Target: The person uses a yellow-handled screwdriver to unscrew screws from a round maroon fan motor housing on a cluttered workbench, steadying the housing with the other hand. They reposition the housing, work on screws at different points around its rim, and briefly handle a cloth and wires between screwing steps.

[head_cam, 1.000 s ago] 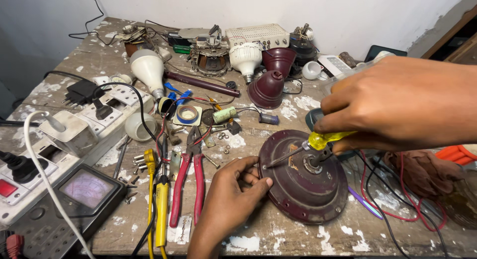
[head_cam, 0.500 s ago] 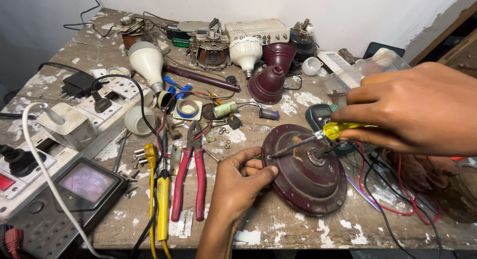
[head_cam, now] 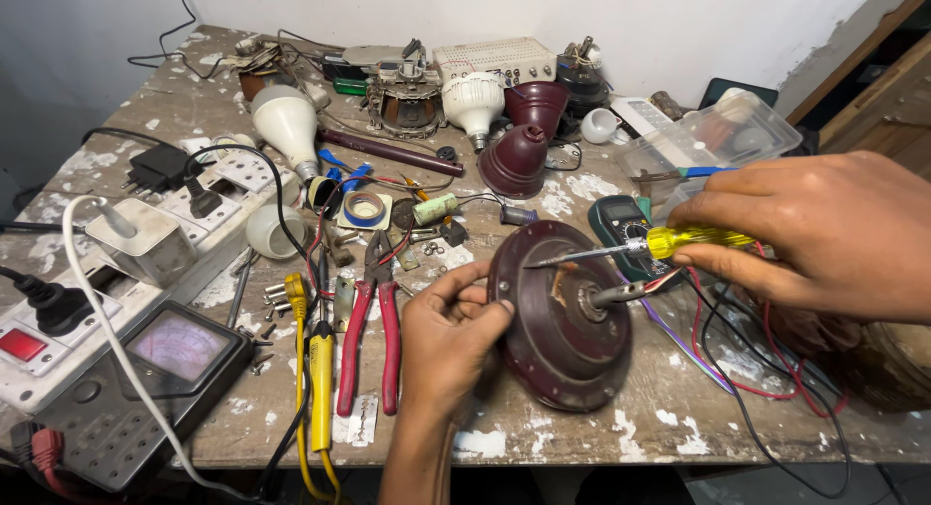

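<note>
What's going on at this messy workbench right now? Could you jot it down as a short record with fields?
Place: paint-flecked workbench
Left hand: grips the rim of a maroon round motor housing, tilted up on edge
Right hand: holds a yellow-handled screwdriver, tip at the housing's face
Beside left hand: red-handled pliers, loose screws
Behind housing: green multimeter, white LED bulbs
Left edge: analog meter, switchboard

The left hand (head_cam: 448, 335) reaches up from the lower edge, forearm nearly vertical, its fingers (head_cam: 475, 311) curled and thumb pressed forward in a grip. The right hand (head_cam: 824, 234) enters from the right, knuckles up, fingers pinched together and pointing left.
</note>
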`<state>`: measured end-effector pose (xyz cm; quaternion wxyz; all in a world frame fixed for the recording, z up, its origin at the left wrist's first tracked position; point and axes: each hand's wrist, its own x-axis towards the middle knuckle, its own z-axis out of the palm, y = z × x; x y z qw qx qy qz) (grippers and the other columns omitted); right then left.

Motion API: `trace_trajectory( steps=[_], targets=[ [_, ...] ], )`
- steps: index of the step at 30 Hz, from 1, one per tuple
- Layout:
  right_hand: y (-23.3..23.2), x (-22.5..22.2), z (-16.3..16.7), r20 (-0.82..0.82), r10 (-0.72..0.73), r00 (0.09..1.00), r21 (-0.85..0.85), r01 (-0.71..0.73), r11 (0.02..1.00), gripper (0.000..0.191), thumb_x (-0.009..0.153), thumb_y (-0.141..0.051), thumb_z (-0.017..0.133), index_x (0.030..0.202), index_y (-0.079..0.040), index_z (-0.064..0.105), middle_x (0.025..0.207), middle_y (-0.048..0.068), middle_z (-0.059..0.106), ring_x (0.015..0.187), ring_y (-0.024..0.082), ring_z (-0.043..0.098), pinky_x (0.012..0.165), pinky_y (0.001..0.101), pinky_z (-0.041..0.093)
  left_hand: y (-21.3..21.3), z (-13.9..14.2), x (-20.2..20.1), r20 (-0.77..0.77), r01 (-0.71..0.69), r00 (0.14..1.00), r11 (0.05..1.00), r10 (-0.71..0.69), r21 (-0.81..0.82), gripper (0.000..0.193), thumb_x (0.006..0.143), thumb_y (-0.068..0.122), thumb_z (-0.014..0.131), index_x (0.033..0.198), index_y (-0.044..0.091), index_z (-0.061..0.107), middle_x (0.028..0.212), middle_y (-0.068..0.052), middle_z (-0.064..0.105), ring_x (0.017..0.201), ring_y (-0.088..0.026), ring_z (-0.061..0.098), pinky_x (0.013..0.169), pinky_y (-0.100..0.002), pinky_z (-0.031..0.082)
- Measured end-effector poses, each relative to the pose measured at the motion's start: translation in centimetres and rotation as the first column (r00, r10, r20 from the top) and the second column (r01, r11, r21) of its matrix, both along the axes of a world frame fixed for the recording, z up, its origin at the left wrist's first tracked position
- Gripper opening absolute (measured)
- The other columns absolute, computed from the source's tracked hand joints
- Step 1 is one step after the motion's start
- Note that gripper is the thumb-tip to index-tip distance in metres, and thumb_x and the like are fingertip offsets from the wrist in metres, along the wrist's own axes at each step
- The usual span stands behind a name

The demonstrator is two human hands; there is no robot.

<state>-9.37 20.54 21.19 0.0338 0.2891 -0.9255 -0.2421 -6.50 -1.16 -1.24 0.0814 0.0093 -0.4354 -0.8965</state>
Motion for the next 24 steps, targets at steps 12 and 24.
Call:
trace_trajectory(
  steps=[12, 24],
  targets=[
    [4.2, 4.0, -4.2, 0.185, -0.115, 0.976, -0.438, 0.187, 0.879, 0.042, 0.088, -0.045, 0.064, 0.118, -0.015, 0.063, 0.094, 0.003, 0.073, 0.081, 0.021, 0.074, 0.07, 0.0403, 0.057, 1.0, 1.6, 1.3, -0.182, -0.116, 0.98, 0.977, 0.084, -0.177, 0.049, 0.076, -0.008, 0.071, 0.124, -0.011, 0.067, 0.079, 0.001, 0.06, 0.067, -0.002, 0.049, 0.062, -0.017, 0.042],
    [5.7, 4.4, -5.2, 0.124, -0.053, 0.991, -0.577, 0.115, 0.808, 0.035, 0.084, -0.039, 0.069, 0.111, -0.017, 0.07, 0.099, 0.001, 0.075, 0.079, 0.024, 0.072, 0.065, 0.0404, 0.053, 3.2, 3.0, 2.0, -0.298, -0.469, 0.879, 0.792, 0.373, -0.39, 0.048, 0.075, -0.009, 0.068, 0.123, -0.005, 0.071, 0.086, 0.0, 0.054, 0.066, -0.004, 0.047, 0.057, -0.018, 0.041]
  ],
)
